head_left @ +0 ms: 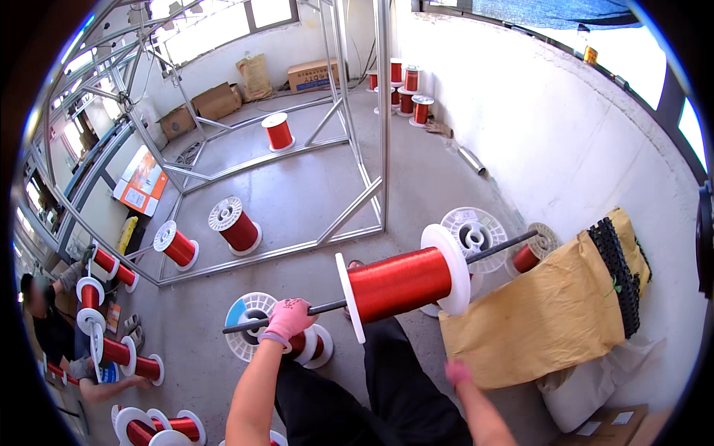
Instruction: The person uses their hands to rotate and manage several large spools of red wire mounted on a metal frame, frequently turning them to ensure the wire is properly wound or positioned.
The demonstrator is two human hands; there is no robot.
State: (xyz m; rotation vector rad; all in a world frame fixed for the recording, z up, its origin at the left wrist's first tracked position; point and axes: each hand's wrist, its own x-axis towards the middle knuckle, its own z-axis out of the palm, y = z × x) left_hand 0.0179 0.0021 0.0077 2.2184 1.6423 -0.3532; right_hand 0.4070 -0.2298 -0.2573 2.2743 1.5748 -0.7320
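Observation:
In front of my legs, a large spool of red wire (pixel 400 284) with white flanges has a dark rod (pixel 500 247) running through its core. The rod sticks out on both sides and slopes up to the right. My left hand (pixel 288 321), in a pink glove, is wrapped round the rod left of the spool, near its left end. My right hand (pixel 458 372), also gloved in pink, is lower right, off the rod, beside a yellow-brown woven sack (pixel 532 323). It is small and smeared, so its fingers do not show clearly. Below the rod stands a white-flanged spool (pixel 242 343), partly hidden.
Ahead stands a metal frame (pixel 349 232) with wire spools (pixel 236 225) on the floor inside it. More spools (pixel 421 111) line the white wall. At left a person (pixel 53 320) bends among several spools (pixel 115 349). A cardboard box (pixel 613 425) lies lower right.

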